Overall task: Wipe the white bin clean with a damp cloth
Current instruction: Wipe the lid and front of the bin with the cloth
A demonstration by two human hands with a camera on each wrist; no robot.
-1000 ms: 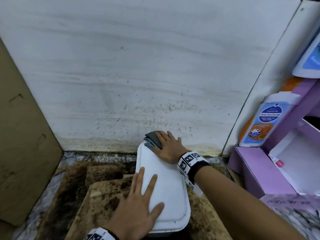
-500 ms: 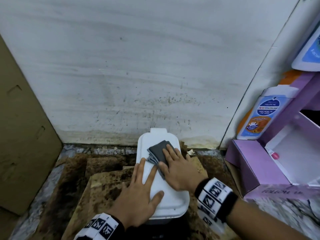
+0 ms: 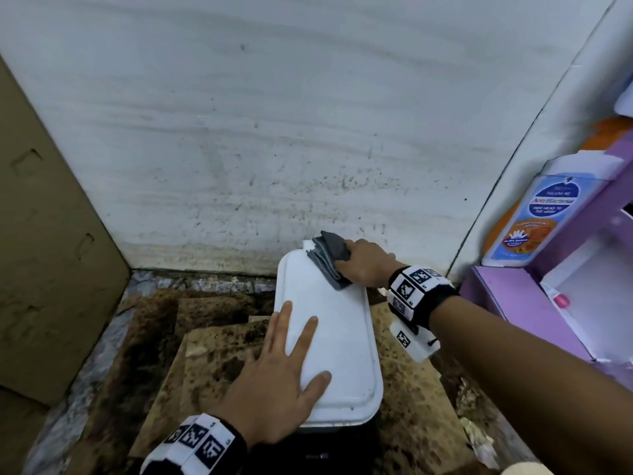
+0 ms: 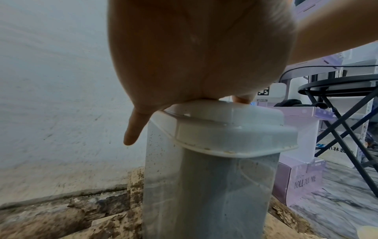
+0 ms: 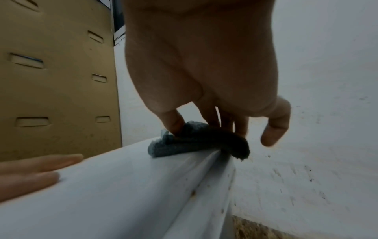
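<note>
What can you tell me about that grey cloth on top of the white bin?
The grey cloth looks like soft, fuzzy fabric, folded into several layers, darker on top and bluish-grey beneath. It lies at the far right corner of the white bin lid, near the wall, one end drooping over the lid's edge. The right hand holds it down, fingers pressing into the folds. The left hand rests flat on the lid, apart from the cloth.

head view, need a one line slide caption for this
Left hand rests flat on the white bin lid while right hand presses a grey cloth at its far edge.
</note>
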